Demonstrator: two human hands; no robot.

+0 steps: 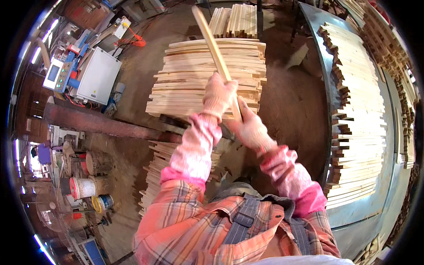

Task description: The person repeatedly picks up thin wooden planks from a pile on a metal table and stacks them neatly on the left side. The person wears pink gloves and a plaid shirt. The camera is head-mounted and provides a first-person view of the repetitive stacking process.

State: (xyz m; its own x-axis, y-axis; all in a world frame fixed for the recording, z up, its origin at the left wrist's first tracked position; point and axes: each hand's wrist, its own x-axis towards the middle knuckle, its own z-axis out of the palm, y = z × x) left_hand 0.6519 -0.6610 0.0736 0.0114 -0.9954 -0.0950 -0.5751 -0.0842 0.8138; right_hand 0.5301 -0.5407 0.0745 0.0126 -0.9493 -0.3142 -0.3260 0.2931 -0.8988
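Note:
A long, pale wooden strip slants up and away in front of me, its far end tilted to the left. My left hand is closed around its middle. Lower down, near the strip's close end, my right hand also grips it. Both hands look covered in light, pinkish gloves, with pink sleeves over the forearms. Beneath and beyond the strip lies a stack of similar wooden strips, laid crosswise. The palm side of each hand is hidden.
On the right, a blue-grey metal table bears a long row of wooden pieces. More strips are stacked farther ahead. A rusty beam juts in from the left, near a control machine and buckets.

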